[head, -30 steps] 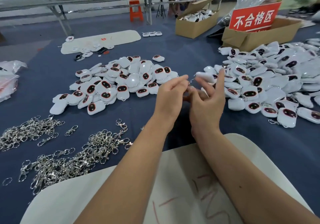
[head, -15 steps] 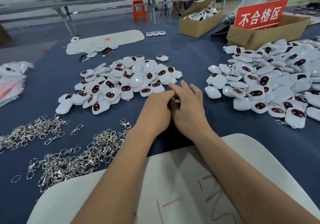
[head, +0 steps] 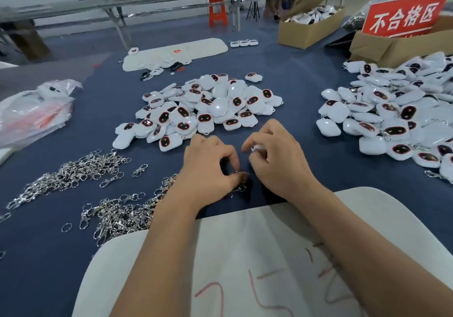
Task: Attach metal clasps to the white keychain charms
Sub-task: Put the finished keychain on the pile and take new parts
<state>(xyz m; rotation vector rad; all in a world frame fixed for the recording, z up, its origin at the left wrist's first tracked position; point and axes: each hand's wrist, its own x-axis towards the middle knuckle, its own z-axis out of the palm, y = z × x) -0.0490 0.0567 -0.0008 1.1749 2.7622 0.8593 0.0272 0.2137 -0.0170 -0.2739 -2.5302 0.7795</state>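
My left hand (head: 208, 169) hovers low over the blue table, thumb and fingers pinching a small metal clasp (head: 239, 187) that hangs beneath it. My right hand (head: 277, 159) sits just to its right, fingers curled round a white charm (head: 256, 148) of which only a sliver shows. A pile of white charms with dark red-rimmed faces (head: 208, 110) lies just beyond both hands. A second, larger heap of charms (head: 397, 115) spreads at the right, some with rings attached. Loose metal clasps (head: 117, 209) lie heaped at the left.
A white board with red marks (head: 245, 267) lies under my forearms at the near edge. A plastic bag (head: 34, 110) sits far left. Cardboard boxes (head: 308, 30) and a red sign (head: 404, 15) stand at the back right. Another white board (head: 176, 52) lies further back.
The hands came down from the right heap to the table in front of me and have drawn slightly apart. The left now pinches a clasp; the right has curled round a charm.
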